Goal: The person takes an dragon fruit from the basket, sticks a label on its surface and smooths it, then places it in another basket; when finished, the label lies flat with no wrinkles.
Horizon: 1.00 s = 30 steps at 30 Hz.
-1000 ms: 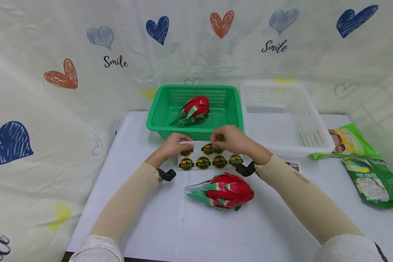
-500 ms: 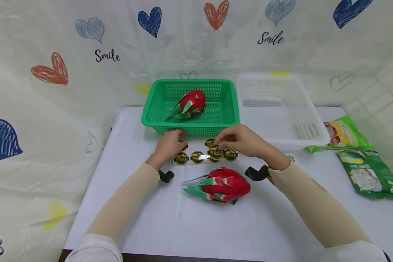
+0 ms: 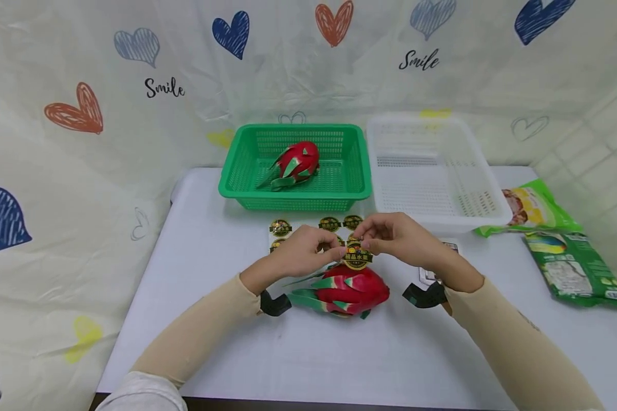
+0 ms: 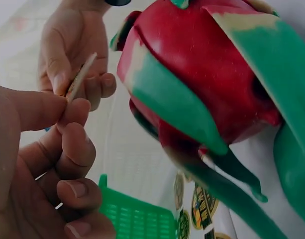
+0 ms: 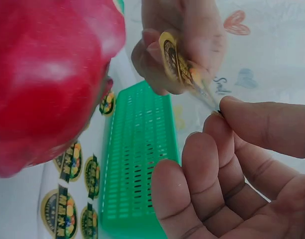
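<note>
Between both hands hangs a round black-and-gold sticker (image 3: pixel 357 256), seen edge-on in the left wrist view. My left hand (image 3: pixel 304 249) pinches one edge of it between thumb and forefinger. My right hand (image 3: pixel 402 238) pinches the opposite edge the same way, as the right wrist view shows. Just below the hands, a red dragon fruit (image 3: pixel 352 290) with green scales lies on its side on the table. Behind the hands, flat on the table, is a white sheet of matching stickers (image 5: pixel 65 211), partly hidden by the left hand.
A green basket (image 3: pixel 293 201) at the back holds another dragon fruit (image 3: pixel 299 162). To its right stands a white basket (image 3: pixel 444 220). Two green packets (image 3: pixel 540 211) lie at the far right. A small printed card (image 3: pixel 428 276) lies partly under the right wrist.
The right hand has lifted a sticker off the sheet and drawn it toward the dragon fruit. The left hand has left the sheet, moved right and taken the sticker's other edge.
</note>
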Each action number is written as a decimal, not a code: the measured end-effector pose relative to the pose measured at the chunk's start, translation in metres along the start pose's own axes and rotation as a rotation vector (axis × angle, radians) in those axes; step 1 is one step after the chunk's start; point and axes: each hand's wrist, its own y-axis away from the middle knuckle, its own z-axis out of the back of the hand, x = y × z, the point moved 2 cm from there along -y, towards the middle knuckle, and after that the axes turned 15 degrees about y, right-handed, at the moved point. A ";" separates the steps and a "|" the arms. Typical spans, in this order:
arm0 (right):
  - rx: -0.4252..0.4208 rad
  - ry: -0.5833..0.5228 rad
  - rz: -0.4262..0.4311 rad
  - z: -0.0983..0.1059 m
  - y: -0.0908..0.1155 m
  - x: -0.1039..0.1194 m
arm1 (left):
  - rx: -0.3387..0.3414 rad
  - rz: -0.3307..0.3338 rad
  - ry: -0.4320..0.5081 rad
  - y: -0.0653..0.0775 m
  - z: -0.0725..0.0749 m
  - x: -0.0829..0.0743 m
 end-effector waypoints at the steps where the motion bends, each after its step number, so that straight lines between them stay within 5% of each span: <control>1: -0.001 -0.011 -0.004 -0.001 0.002 -0.002 | 0.011 -0.010 0.007 -0.001 -0.003 0.000; 16: -0.194 -0.011 -0.166 -0.037 0.058 -0.029 | -0.019 0.044 0.052 0.009 -0.035 -0.024; 24: -0.397 0.108 -0.115 -0.066 0.081 -0.031 | -0.074 0.086 -0.239 0.020 -0.063 -0.047; 30: -0.590 0.189 -0.004 -0.083 0.082 -0.033 | -0.143 0.073 -0.438 0.026 -0.074 -0.047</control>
